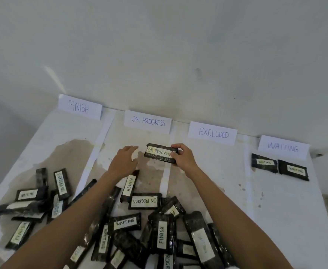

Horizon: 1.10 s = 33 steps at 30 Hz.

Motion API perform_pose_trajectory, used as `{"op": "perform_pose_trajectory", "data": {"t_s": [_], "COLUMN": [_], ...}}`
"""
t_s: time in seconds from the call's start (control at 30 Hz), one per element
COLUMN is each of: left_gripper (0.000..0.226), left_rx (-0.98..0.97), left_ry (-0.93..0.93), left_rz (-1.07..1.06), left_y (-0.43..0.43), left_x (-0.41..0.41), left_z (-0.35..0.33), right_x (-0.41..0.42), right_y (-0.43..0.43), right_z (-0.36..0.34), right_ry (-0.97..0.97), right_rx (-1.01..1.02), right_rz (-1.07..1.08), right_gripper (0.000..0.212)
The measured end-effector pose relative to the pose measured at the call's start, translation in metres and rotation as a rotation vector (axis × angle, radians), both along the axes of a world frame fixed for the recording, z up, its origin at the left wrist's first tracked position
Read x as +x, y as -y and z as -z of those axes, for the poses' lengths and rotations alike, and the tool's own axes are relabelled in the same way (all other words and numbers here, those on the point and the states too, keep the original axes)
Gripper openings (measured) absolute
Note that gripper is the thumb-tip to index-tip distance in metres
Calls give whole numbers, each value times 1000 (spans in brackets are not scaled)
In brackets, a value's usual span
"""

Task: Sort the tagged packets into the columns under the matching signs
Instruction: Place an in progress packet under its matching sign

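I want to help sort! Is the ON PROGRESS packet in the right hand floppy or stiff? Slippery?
Probably fairly stiff: the ON PROGRESS packet looks flat, not drooping, though the right hand grips only one end. Likely light, since one hand carries it. Its shiny wrap may be a little slippery.

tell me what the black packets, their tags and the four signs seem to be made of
Packets: probably thin glossy plastic film, as the dark surface is crinkled and flecked with glare.
Tags: likely matte white paper with handwritten words. Some show a sheen, so they are perhaps under clear tape.
Signs: plain matte white paper. They are thin hand-lettered sheets with no shine.
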State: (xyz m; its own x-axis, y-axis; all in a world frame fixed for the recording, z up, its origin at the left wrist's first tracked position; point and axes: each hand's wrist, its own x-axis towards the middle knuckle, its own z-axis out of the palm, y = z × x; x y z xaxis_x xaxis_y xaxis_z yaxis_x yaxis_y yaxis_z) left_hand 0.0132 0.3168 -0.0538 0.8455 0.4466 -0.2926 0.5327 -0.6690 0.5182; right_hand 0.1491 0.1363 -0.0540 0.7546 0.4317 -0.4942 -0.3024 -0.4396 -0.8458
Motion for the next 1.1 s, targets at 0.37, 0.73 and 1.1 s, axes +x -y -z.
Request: {"op": "perform_pose_trajectory", "data": {"t_s": [0.37, 0.73, 1.1], "left_gripper": [54, 52, 39], "left_rx": [-41, 74, -165], "left_ry": [-90, 15, 21], "left_rz": [14, 83, 9], "left_y": [-55, -59, -49], "left_x": [44, 44, -11], "left_z": [58, 79, 65], "right_x": [42, 35, -26], "right_y": [-69, -74, -76], "right_z": [57, 66, 39], "right_ry": [91, 530, 348], "right_rx": [-227, -603, -389], "right_rz": [-121, -433, -488], "right_gripper": [34, 58, 39]}}
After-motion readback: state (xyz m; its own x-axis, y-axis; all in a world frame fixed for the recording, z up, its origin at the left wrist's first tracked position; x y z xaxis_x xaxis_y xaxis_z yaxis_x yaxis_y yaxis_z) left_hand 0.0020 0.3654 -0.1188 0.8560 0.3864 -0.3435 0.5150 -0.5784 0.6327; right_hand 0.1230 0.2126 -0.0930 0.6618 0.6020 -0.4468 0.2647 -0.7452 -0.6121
